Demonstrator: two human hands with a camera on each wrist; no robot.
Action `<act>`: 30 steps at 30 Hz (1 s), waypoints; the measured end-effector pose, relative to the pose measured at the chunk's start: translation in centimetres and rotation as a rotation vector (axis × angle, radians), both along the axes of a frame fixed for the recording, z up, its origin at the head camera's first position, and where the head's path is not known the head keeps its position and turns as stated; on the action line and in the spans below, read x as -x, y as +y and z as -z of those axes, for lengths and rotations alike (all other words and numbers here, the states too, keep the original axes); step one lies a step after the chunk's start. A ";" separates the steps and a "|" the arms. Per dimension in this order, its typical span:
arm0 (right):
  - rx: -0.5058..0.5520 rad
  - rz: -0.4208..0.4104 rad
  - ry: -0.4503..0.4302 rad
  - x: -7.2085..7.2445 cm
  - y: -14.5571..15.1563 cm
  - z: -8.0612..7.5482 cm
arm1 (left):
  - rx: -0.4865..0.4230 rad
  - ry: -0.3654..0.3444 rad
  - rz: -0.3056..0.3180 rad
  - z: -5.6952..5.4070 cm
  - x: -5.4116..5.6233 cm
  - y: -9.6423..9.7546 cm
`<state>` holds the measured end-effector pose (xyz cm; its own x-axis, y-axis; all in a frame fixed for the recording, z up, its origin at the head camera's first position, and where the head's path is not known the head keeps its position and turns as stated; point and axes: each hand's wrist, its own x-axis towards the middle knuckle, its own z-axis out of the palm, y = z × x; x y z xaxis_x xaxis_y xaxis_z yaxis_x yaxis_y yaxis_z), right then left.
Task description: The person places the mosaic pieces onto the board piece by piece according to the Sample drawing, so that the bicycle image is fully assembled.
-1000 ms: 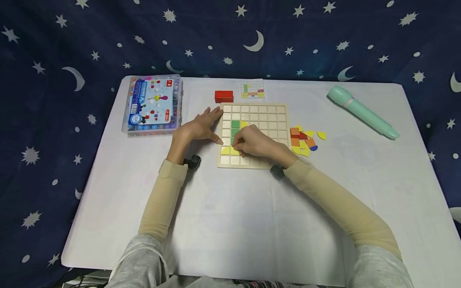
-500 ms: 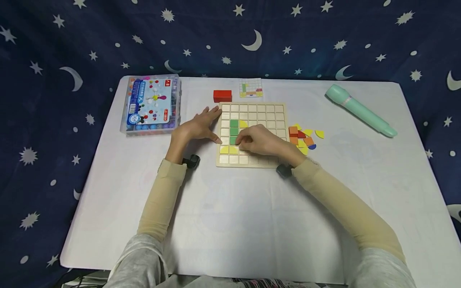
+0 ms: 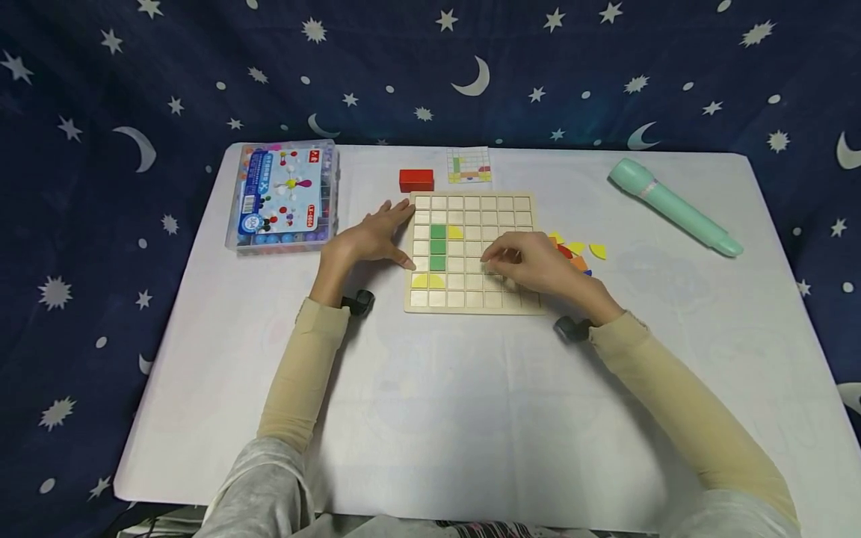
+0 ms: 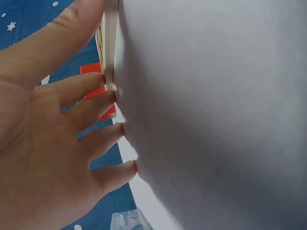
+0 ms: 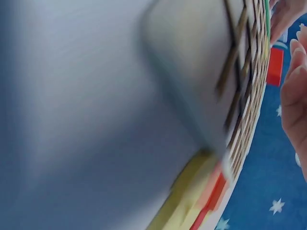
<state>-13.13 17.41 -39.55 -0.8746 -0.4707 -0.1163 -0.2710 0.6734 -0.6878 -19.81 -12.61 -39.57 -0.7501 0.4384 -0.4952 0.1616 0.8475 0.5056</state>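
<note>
My left hand rests at the left edge of a wooden grid board, fingers spread and thumb touching the frame. In the left wrist view the straight fingers reach the board's side. Over the right half of the board is my right hand, fingers loosely bent, with no piece visible between them; in the right wrist view only part of this hand shows. A column of green squares lies in the grid, with one yellow quarter-circle beside its top and two yellow pieces below.
Loose yellow, orange, red and blue pieces lie right of the board, partly hidden by my right hand. Behind it are a red block and a pattern card. A bead box stands left; a mint-green microphone-like object lies right.
My right hand has moved from the yellow pieces at the board's lower left to its right side, uncovering the green squares and both lower yellow pieces. My left hand has stayed put.
</note>
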 end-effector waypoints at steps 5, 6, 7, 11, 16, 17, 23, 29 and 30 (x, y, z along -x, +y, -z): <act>-0.007 0.055 0.015 -0.7 2.3 0.3 | -0.007 0.006 -0.007 0.0 0.0 0.1; -0.011 0.072 0.015 -0.9 2.7 0.4 | -0.007 0.004 -0.009 0.0 0.0 0.1; -0.020 0.091 0.012 -1.0 3.1 0.4 | -0.008 0.004 -0.011 0.1 0.0 0.1; -0.047 0.169 -0.011 -1.3 4.6 0.8 | -0.008 0.002 -0.013 0.1 -0.1 0.1; -0.055 0.236 -0.030 -1.4 6.3 0.6 | -0.007 0.005 -0.011 0.0 -0.2 0.1; -0.054 0.247 -0.035 -1.3 6.7 0.5 | -0.006 0.006 -0.011 0.0 -0.2 0.1; -0.041 0.308 -0.090 -0.8 8.7 0.2 | -0.003 0.011 -0.014 0.1 -0.1 0.1; -0.067 0.349 -0.109 0.0 10.3 0.5 | 0.005 0.014 -0.011 0.0 -0.1 0.1; -0.072 0.354 -0.111 0.1 10.6 0.6 | 0.004 0.014 -0.010 0.0 -0.1 0.1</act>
